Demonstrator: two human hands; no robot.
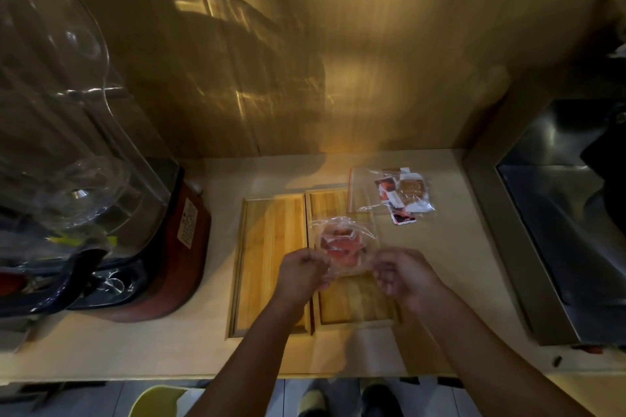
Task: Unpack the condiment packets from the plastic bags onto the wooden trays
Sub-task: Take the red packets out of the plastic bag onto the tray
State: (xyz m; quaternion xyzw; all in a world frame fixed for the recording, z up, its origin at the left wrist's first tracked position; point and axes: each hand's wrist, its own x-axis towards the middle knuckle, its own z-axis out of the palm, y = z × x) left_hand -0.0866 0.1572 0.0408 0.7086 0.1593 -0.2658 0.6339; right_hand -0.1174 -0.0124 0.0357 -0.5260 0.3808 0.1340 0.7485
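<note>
Head cam, looking down: we had a small clear plastic bag point(352, 267) held up between both hands, right over the right tray point(355, 305). That was one of two wooden trays sitting side by side on the bench point(457, 264). Our left hand point(305, 269) pinched the bag's left edge, fingers point(318, 264) curled in on the plastic. Our right hand point(404, 278) gripped the right edge the same way. Inside the bag we could see some red packets point(342, 245), too blurry to count.

The left tray point(271, 257) sat right up against the right one, its near end partly under our left forearm. The second bag point(372, 186) lay flat on the bench, overlapping the far right corner of the right tray, with brown, red and white packets point(411, 188) in it. One loose packet point(403, 218) poked out at its near edge.

Off to the left stood a red appliance point(189, 247) under a clear plastic cover point(67, 95). Over on the right was a metal basin point(559, 230).
</note>
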